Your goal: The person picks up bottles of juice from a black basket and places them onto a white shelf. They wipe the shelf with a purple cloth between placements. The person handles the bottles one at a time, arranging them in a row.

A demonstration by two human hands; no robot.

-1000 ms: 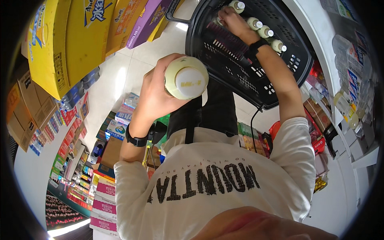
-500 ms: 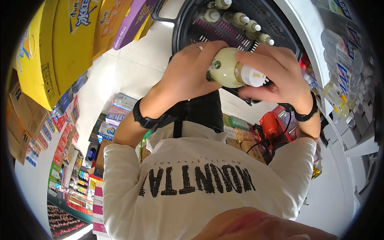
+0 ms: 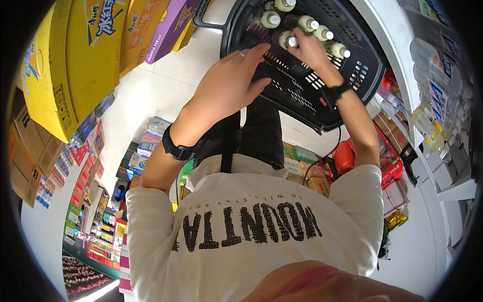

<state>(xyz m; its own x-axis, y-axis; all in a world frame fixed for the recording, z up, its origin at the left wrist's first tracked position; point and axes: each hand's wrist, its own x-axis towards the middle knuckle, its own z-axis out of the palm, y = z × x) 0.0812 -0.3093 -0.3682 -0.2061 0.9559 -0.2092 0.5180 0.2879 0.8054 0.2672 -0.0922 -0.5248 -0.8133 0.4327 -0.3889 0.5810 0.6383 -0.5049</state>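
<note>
Left of centre, the left hand [image 3: 226, 86] hung empty, thumb and fingers apart. At upper centre, inside the basket [image 3: 232, 35], a bottle [image 3: 285, 38] was clamped near its cap by the right hand [image 3: 310, 50], probably because neighbouring bottles [image 3: 306, 23] crowded its sides.

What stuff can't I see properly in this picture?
In the head view:
- Far end of the black basket: cut off by the top edge.
- Part of the cap on the bottle: covered by the fingers of the right hand.
- Left hand's palm: turned away from the camera.
- Small pink things, lower left: too small to tell.
</note>
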